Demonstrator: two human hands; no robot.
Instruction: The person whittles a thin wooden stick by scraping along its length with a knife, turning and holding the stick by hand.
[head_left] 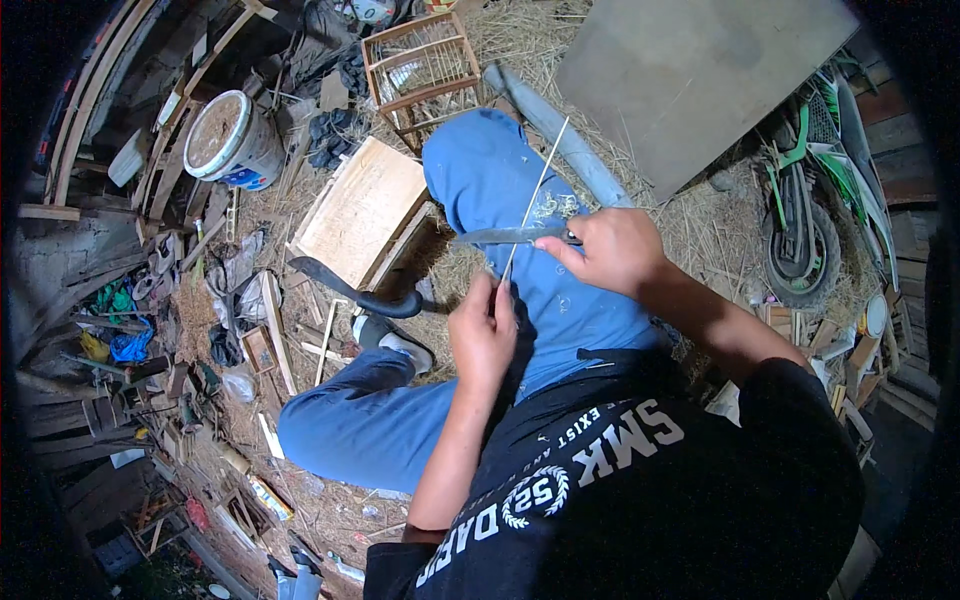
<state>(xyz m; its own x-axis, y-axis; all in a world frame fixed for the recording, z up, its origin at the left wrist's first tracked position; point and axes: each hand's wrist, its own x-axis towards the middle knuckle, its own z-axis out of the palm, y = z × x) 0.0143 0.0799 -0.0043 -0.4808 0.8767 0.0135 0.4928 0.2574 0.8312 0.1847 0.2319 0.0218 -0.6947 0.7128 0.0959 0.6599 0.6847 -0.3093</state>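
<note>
My left hand (483, 330) pinches the lower end of a thin pale wooden stick (543, 182), which slants up and away over my thigh. In my right hand (615, 250) is a knife (500, 237), gripped by its handle with the dark blade pointing left. The blade crosses the stick just above my left fingertips. Pale curled shavings (556, 207) lie on my blue trouser leg beside the stick. A curved blade with a black handle (388, 304) rests against a wooden box (360, 212) left of my hands.
A small wooden cage (422, 66) stands ahead, with a white bucket (228, 140) at far left. A large flat board (700, 80) lies far right, near a green and white motorbike (805, 225). Straw and wood scraps (275, 330) litter the ground.
</note>
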